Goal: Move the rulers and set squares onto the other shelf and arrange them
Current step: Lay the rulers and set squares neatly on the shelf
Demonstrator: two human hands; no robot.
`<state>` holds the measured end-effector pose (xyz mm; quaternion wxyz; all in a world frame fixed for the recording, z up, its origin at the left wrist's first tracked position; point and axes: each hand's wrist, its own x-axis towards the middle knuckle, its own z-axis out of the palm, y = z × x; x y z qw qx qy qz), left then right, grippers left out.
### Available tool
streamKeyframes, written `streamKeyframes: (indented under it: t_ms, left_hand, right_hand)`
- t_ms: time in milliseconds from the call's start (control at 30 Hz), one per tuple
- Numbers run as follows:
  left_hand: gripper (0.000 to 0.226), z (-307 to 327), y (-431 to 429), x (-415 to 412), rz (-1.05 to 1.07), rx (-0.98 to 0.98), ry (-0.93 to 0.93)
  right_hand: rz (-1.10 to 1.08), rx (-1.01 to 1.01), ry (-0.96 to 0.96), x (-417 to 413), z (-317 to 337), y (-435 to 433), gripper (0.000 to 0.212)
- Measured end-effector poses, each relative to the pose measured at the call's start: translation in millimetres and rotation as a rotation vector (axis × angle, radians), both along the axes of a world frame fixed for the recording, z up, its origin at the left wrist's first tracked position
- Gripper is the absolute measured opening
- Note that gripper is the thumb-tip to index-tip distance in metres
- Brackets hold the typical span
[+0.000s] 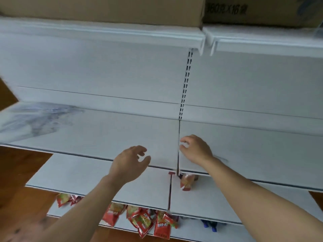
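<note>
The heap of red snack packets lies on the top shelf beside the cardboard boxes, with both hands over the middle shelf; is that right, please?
Not quite: the head view shows the red snack packets on the lowest shelf, not the top one. The cardboard boxes do sit up there, and the left hand and right hand are over the middle shelf.

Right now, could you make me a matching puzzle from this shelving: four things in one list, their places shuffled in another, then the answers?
Things:
1. cardboard box
2. red snack packets
3. left hand
4. right hand

Places:
A. on the lowest shelf
B. on the top shelf
C. over the middle shelf, right of the seam
D. over the middle shelf, left of the seam

Pairs: 1-B, 2-A, 3-D, 4-C
</note>
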<state>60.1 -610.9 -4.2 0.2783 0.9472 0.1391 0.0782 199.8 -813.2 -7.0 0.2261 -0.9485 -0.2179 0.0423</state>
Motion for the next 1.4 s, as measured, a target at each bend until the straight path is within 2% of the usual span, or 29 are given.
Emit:
streamKeyframes:
  t_ms: [200,333,567,733,967,1100,1167,1233,1400]
  left_hand:
    - [0.035,5,116,-99,0.276,0.003,-0.011]
    - [0.041,10,181,-158,0.382,0.03,0.035]
    - [0.041,16,261,-200,0.511,0.001,0.039]
    - [0.04,13,314,-192,0.531,0.038,0.042]
    - [0.039,15,400,-142,0.497,0.068,0.077]
    - [0.038,9,441,-107,0.462,0.069,0.089]
    - [0.039,5,456,-92,0.434,0.063,0.089]
    - [0.039,1,468,-78,0.392,0.042,0.105]
    - [0.037,-9,498,-46,0.288,0.029,0.118]
  right_hand:
    - [0.174,-0.018,0.028,-47,15,147,0.036]
    - [0.29,-0.009,0.043,-86,23,236,0.037]
    - [0.431,-0.025,0.06,-118,31,350,0.037]
    - [0.492,-0.03,0.097,-111,21,420,0.039]
    - [0.465,0.006,0.155,-71,9,519,0.047]
    - [0.485,-0.106,0.13,-53,1,559,0.07]
    - [0.486,-0.205,0.096,-48,-3,566,0.074]
    - [0.495,-0.274,0.05,-49,-11,564,0.07]
    - [0.509,-0.227,-0.086,-44,-22,559,0.041]
